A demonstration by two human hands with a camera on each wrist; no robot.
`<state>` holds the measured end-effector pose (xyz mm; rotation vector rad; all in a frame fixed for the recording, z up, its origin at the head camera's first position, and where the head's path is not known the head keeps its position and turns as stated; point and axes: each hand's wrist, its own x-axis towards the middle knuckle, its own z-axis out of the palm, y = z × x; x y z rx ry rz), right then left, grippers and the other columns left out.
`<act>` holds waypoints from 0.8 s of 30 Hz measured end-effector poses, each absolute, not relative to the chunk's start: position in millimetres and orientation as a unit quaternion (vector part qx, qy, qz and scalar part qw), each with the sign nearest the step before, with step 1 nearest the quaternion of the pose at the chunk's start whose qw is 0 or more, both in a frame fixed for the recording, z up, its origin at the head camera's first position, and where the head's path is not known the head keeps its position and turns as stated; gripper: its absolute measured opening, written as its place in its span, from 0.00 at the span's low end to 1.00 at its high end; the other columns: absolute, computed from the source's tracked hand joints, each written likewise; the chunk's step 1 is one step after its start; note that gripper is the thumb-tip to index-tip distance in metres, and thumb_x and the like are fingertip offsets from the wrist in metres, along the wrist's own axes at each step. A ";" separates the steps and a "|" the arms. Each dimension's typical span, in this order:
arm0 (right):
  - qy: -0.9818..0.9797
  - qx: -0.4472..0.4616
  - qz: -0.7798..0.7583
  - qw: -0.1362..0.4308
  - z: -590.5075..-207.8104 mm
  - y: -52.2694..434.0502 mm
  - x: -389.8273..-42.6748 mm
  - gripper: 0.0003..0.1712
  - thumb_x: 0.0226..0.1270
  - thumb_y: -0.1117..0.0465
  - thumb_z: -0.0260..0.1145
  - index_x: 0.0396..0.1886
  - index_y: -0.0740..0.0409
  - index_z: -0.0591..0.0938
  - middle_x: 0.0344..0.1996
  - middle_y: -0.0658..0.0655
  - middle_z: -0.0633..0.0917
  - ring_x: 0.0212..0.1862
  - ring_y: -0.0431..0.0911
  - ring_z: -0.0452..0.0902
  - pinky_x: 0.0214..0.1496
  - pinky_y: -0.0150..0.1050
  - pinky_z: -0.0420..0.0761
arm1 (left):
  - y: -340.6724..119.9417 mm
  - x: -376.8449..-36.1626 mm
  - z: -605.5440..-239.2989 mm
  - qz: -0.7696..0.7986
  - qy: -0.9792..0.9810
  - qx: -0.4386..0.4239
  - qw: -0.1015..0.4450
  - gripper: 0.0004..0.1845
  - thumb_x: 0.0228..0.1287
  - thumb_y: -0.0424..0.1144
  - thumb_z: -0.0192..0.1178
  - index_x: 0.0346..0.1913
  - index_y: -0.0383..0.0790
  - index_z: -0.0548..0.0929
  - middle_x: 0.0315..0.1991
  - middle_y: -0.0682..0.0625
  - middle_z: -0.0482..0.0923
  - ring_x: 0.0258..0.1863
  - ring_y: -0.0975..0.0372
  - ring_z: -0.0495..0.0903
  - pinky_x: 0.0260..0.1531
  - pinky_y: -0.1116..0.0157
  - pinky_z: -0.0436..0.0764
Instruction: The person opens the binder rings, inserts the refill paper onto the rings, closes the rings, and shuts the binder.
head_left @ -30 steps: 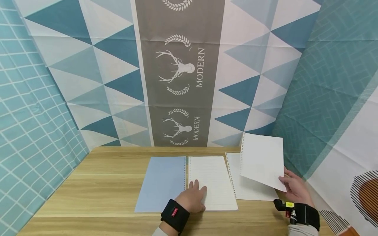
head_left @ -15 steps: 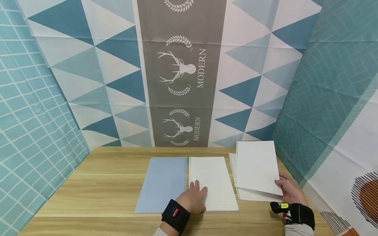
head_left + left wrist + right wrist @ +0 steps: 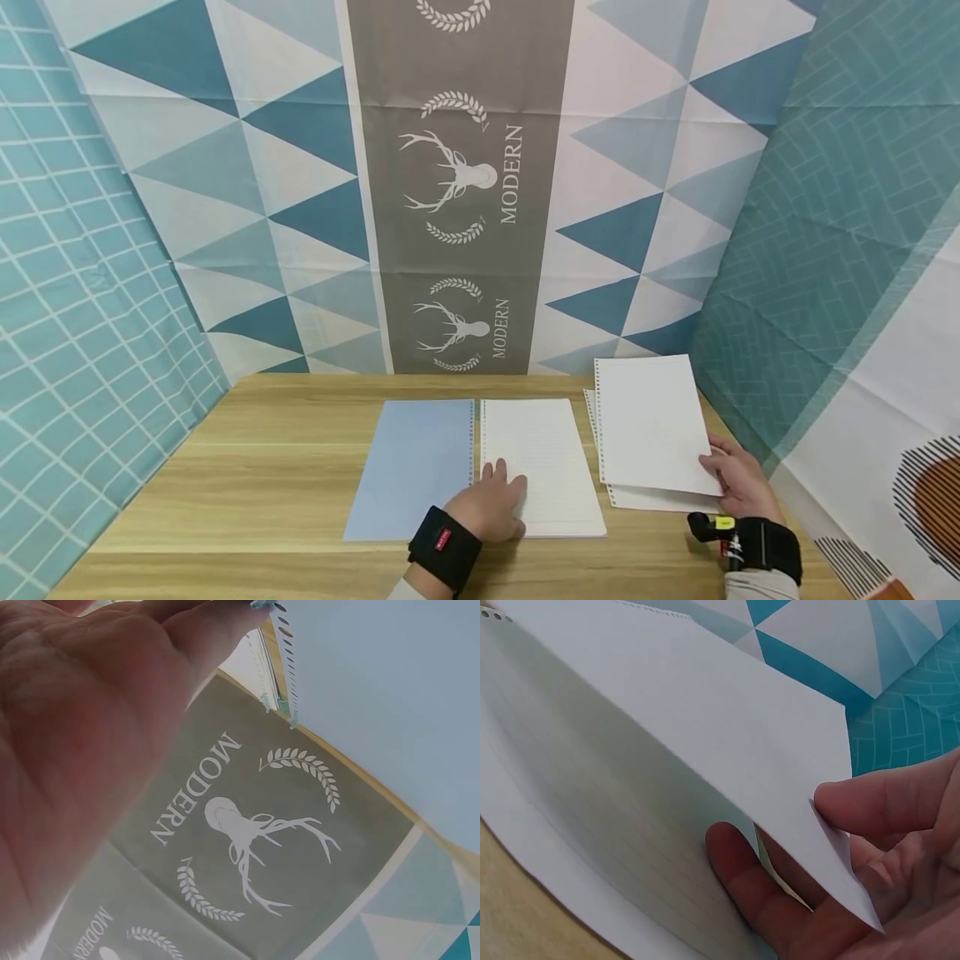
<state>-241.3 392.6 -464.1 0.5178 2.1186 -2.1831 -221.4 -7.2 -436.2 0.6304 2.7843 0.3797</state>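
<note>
Now, nearest us, the left hand point(image 3: 491, 508) lies flat with straight fingers on the binder's point(image 3: 420, 467) lined page point(image 3: 543, 462), pinning it near the table's point(image 3: 225, 492) front edge. Over at the right edge, the right hand point(image 3: 738, 483) pinches a loose sheet point(image 3: 652, 425) by its near corner, thumb on top, fingers beneath. It hangs just above another sheet point(image 3: 652, 497) already lying on the table. So, by my reading, one sheet is out, this one is nearly laid down, and more pages remain in the binder.
</note>
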 end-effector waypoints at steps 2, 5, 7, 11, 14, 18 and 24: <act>0.681 0.165 -0.713 0.030 -463.4 392.7 -239.5 0.39 0.77 0.66 0.53 0.82 0.56 0.49 0.53 0.43 0.77 0.43 0.27 0.76 0.47 0.28 0.79 | -8.3 -222.5 -437.3 0.138 0.957 0.216 0.133 0.34 0.62 0.46 0.70 0.71 0.47 0.74 0.77 0.35 0.61 0.77 0.41 0.61 0.68 0.43 0.73; 0.669 0.160 -0.725 0.036 -462.2 393.2 -238.2 0.36 0.78 0.65 0.53 0.80 0.51 0.53 0.41 0.31 0.76 0.43 0.28 0.76 0.48 0.30 0.80 | -9.8 -224.5 -437.8 0.143 0.956 0.219 0.132 0.34 0.64 0.48 0.69 0.72 0.48 0.73 0.77 0.36 0.62 0.78 0.43 0.61 0.69 0.43 0.72; 0.664 0.157 -0.730 0.038 -461.4 393.4 -238.7 0.36 0.78 0.65 0.53 0.80 0.49 0.53 0.39 0.30 0.76 0.44 0.28 0.76 0.48 0.30 0.80 | -11.0 -226.2 -437.1 0.144 0.955 0.222 0.131 0.34 0.65 0.49 0.67 0.73 0.48 0.72 0.77 0.38 0.62 0.78 0.44 0.61 0.69 0.44 0.72; 0.663 0.159 -0.730 0.043 -460.1 393.9 -240.1 0.34 0.79 0.65 0.52 0.78 0.45 0.54 0.38 0.29 0.78 0.44 0.28 0.75 0.52 0.31 0.77 | -11.7 -228.2 -434.4 0.147 0.955 0.230 0.118 0.33 0.69 0.52 0.63 0.75 0.48 0.70 0.78 0.39 0.62 0.78 0.47 0.62 0.70 0.46 0.72; 0.657 0.155 -0.737 0.045 -459.4 393.9 -239.3 0.32 0.79 0.66 0.51 0.77 0.43 0.56 0.37 0.30 0.80 0.44 0.28 0.77 0.51 0.32 0.78 | -10.7 -228.6 -433.0 0.159 0.952 0.240 0.101 0.33 0.72 0.54 0.60 0.75 0.46 0.69 0.78 0.39 0.61 0.78 0.48 0.62 0.70 0.47 0.72; 0.641 0.145 -0.753 0.043 -458.1 392.9 -238.1 0.35 0.78 0.68 0.50 0.79 0.45 0.54 0.36 0.31 0.82 0.42 0.30 0.81 0.47 0.32 0.82 | -8.4 -229.0 -432.9 0.174 0.946 0.264 0.077 0.34 0.75 0.56 0.55 0.77 0.45 0.66 0.79 0.38 0.59 0.79 0.47 0.61 0.71 0.47 0.70; 0.642 0.143 -0.752 0.041 -456.1 391.9 -239.5 0.38 0.78 0.69 0.51 0.81 0.49 0.51 0.36 0.31 0.81 0.42 0.29 0.81 0.47 0.32 0.83 | -5.0 -227.3 -431.0 0.188 0.937 0.288 0.063 0.34 0.77 0.58 0.50 0.78 0.44 0.63 0.80 0.38 0.58 0.80 0.49 0.59 0.73 0.48 0.68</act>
